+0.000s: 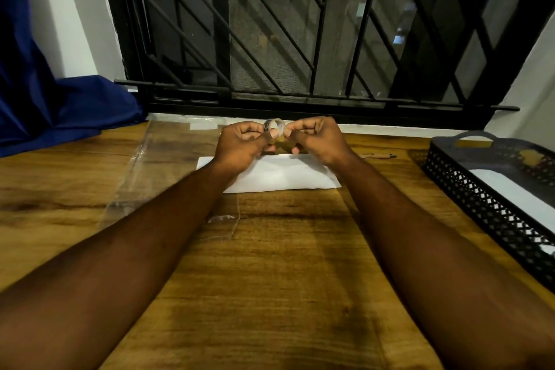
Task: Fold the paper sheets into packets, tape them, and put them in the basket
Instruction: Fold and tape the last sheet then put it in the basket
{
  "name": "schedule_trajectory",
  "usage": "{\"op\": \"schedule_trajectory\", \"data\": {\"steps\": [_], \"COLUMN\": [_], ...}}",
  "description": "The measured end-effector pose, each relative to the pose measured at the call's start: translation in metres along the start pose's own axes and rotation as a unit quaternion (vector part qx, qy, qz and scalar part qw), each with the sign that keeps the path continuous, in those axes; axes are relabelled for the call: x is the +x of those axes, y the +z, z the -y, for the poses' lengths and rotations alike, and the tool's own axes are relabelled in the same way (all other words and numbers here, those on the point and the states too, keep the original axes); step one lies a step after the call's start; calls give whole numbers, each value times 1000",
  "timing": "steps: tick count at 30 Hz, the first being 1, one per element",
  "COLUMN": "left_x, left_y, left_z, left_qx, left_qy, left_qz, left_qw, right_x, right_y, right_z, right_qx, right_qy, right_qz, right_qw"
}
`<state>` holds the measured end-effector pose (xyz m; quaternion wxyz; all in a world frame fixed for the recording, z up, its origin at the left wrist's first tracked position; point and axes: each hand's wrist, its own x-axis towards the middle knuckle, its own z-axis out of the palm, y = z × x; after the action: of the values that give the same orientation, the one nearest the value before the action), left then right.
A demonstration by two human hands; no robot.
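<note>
basket [492, 189] cropped at right edge

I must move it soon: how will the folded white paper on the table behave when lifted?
The folded paper looks thin and flat, so probably light and floppy. Lying flush on the wooden table, its edge may be hard to catch.

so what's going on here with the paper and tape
A person is holding a small roll of clear tape between both hands, left hand and right hand, just above a folded white paper packet lying on the wooden table. They seem to be pulling a piece of tape free. The packet is not yet in the black basket on the right, which already holds something white.
</note>
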<state>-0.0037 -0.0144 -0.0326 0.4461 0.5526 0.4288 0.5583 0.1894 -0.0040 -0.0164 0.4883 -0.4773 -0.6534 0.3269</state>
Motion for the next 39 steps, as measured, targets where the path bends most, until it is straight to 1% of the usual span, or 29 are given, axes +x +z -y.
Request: {"op": "schedule_trajectory", "data": {"steps": [6, 15, 20, 25, 29, 32, 35, 39], "left_x": [-1, 0, 3, 3, 2, 4, 8, 9], "left_y": [0, -2, -2, -2, -3, -3, -4, -5], "left_z": [-3, -2, 0, 0, -1, 0, -1, -2], "left_qx": [-1, 20, 28, 41, 41, 33, -19, -60], "left_qy": [-8, -17, -24, -20, -26, -35, -58, -76], "left_qz": [-3, 4, 12, 25, 21, 10, -22, -22], "left_qw": [1000, 1000, 999, 999, 999, 999, 998, 995], "right_x": [3, 1, -2, -2, -3, -1, -1, -3], "right_y": [4, 5, 7, 5, 3, 3, 5, 12], "right_z": [0, 2, 5, 4, 6, 5, 5, 4], "right_qx": [-18, -61, -98, -173, -195, -168, -78, 9], "right_qy": [-10, -36, -56, -91, -102, -78, -40, -19], "right_qz": [-20, 0, 7, 4, 2, 5, 4, 8], "right_qw": [1000, 998, 994, 981, 976, 983, 996, 1000]}}
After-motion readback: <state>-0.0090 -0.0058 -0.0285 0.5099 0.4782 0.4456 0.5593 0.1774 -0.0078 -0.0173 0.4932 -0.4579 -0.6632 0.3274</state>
